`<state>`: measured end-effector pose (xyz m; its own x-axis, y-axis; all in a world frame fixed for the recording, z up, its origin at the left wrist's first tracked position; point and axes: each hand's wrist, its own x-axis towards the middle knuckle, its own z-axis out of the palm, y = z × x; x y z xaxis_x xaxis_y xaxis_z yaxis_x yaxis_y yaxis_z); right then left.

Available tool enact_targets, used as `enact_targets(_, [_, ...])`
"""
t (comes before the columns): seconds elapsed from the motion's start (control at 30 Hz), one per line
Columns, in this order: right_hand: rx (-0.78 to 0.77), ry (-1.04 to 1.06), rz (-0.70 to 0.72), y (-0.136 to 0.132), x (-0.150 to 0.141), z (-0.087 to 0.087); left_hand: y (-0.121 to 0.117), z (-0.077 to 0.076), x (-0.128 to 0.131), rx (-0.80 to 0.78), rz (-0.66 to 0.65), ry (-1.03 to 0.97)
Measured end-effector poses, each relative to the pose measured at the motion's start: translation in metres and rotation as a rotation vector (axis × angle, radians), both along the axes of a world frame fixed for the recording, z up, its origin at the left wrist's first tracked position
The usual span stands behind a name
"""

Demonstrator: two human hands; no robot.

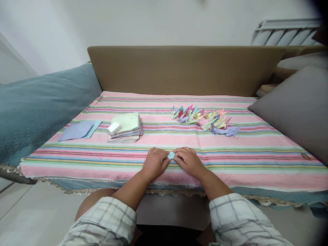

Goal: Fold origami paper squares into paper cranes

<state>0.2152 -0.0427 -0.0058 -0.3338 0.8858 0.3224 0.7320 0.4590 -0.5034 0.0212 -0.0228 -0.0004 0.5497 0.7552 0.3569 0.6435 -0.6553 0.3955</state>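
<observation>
Between both hands, low over the striped cloth, lies a small light-blue folded paper point(171, 155). My left hand point(155, 162) grips its left end with the fingers closed. At the other end my right hand point(188, 160) pinches the paper between thumb and fingers. Only a short middle strip of the paper shows; the fingers cover the rest. Several folded paper cranes point(205, 119) in mixed colours stand grouped beyond my right hand. Past my left hand sits a stack of square paper sheets point(129, 123), with a small white block point(114, 128) on top.
A purple sheet point(76, 131) partly overlaps a light-blue sheet point(93, 129) at the left. The pink striped cloth point(159, 174) covers the sofa seat, with its backrest point(179, 70) behind. A grey cushion point(299, 106) bounds the right; a blue covered armrest point(46, 102) bounds the left.
</observation>
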Motion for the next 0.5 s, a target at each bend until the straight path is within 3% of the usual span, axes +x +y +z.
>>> enact_targets(0.2, [-0.045, 0.024, -0.041, 0.002, -0.002, 0.002, 0.003, -0.002, 0.001, -0.017, 0.007, -0.053])
enact_targets(0.5, [-0.058, 0.026, -0.167, 0.003, -0.013, 0.003, 0.004, 0.004, 0.008, -0.114, 0.128, -0.032])
